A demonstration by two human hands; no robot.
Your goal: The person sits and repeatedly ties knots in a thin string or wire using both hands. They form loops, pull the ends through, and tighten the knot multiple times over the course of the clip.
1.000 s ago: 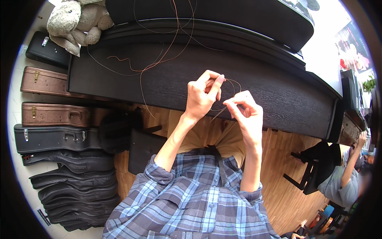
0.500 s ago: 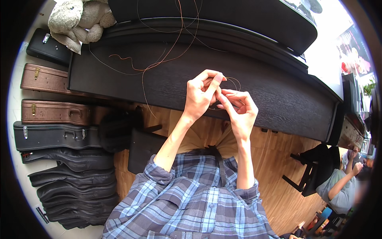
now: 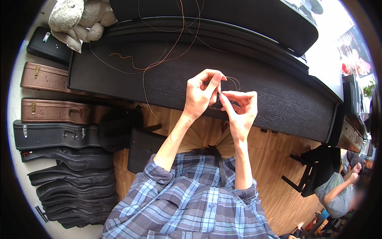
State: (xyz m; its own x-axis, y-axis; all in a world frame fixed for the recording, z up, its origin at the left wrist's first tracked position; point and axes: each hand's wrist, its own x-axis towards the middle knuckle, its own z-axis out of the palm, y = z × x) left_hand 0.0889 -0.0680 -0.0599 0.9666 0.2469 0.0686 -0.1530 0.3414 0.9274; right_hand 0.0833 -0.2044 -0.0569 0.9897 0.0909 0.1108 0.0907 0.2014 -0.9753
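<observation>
Both hands are raised over the front edge of a black piano (image 3: 286, 99), fingertips pinched close together. My left hand (image 3: 197, 95) is closed, thumb against index finger, on a thin coiled string (image 3: 238, 83) whose loop sticks out past the fingertips. Just to its right, my right hand (image 3: 243, 110) pinches at the same string with thumb and index finger; the exact grip points are too small to make out. Several loose thin strings (image 3: 164, 59), copper-coloured and silvery, lie tangled across the piano to the left of my hands, one end hanging over the front edge.
Black and brown instrument cases (image 3: 55, 111) stand in a row at the left. A grey plush toy (image 3: 89, 20) sits at the far left. A black bench (image 3: 145, 147) is beside my legs. At the right are another stool (image 3: 304, 169) and another person (image 3: 336, 195).
My right hand has drawn slightly away from the left fingertips, opening a small gap between them. My left hand stays nearly in place, and the loose strings lie as before.
</observation>
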